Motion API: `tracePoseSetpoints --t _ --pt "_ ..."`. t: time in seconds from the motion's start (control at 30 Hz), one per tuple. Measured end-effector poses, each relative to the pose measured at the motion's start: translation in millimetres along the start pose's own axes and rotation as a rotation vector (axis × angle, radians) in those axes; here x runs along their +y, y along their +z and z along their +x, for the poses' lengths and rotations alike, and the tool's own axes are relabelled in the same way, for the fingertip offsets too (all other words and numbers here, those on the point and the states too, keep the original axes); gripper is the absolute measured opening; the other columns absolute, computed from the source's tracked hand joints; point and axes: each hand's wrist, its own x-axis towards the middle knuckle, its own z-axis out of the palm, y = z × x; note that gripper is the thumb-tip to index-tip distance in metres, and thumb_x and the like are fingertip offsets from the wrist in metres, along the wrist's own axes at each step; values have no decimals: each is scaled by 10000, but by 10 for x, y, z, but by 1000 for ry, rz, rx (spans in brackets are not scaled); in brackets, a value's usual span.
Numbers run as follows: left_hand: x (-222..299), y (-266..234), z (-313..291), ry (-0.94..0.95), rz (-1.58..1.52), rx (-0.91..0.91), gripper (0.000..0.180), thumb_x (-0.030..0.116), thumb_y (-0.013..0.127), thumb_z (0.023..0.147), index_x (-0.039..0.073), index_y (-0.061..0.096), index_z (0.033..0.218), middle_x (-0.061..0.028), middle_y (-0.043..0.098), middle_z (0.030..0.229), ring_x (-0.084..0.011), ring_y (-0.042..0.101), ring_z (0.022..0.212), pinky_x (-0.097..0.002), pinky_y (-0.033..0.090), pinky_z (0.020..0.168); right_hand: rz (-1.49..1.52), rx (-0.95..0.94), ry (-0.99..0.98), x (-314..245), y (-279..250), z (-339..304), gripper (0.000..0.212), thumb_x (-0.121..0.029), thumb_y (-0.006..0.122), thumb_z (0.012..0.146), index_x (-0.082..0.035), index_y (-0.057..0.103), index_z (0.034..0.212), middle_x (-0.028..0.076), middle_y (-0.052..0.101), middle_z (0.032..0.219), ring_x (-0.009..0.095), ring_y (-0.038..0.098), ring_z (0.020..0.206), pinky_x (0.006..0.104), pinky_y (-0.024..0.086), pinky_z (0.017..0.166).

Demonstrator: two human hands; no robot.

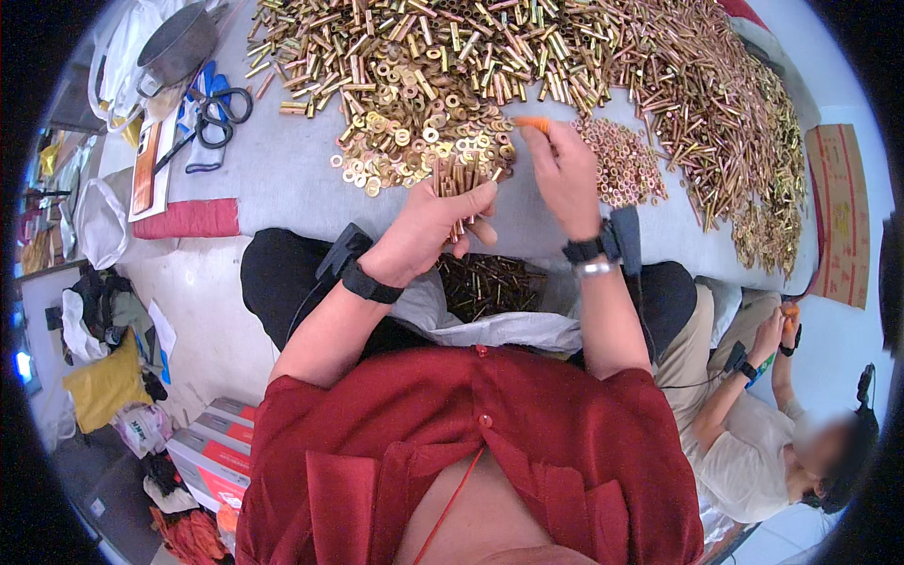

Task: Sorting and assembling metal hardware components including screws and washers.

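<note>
My left hand (414, 226) is closed round a bunch of brass-coloured metal tubes (459, 179), held roughly upright. A few washers sit at their upper ends. Just right of it, my right hand (568, 179) has thumb and forefinger pinched together, with an orange finger cover (534, 123) at the tip. Whatever is between those fingertips is too small to make out. In front of the hands lies a heap of flat yellowish washers (395, 146). Small copper-coloured nuts (621, 155) are spread beyond my right wrist.
Large piles of metal tubes (697, 85) cover the far and right table (273, 160). A sack of dark metal pieces (490, 287) is open at my lap. Black-handled scissors (221, 118) and a metal pot (179, 42) lie left. A co-worker (753, 443) sits at right.
</note>
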Motion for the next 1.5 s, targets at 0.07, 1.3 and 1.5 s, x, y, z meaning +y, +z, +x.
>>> tracePoseSetpoints --t 0.07,1.3,1.5 --pt "49 3 -9 20 -24 14 242 244 636 943 63 591 1097 -63 673 913 -129 659 644 -215 404 378 -218 34 -142 184 111 167 121 -142 666 860 -79 694 960 135 642 872 314 599 830 388 481 731" --pt "-23 44 34 116 102 63 268 174 605 954 30 528 1167 -148 686 1042 -172 702 723 -216 483 415 -841 60 -187 332 -255 -218 134 -157 675 798 -130 665 929 59 617 898 286 540 886 434 387 778" --pt "-69 -1 39 141 113 80 255 173 604 952 29 550 1156 -131 696 1009 -163 705 743 -213 480 412 -518 56 -180 212 -161 -243 220 -43 627 806 -96 677 1013 75 633 913 278 564 892 413 431 794"
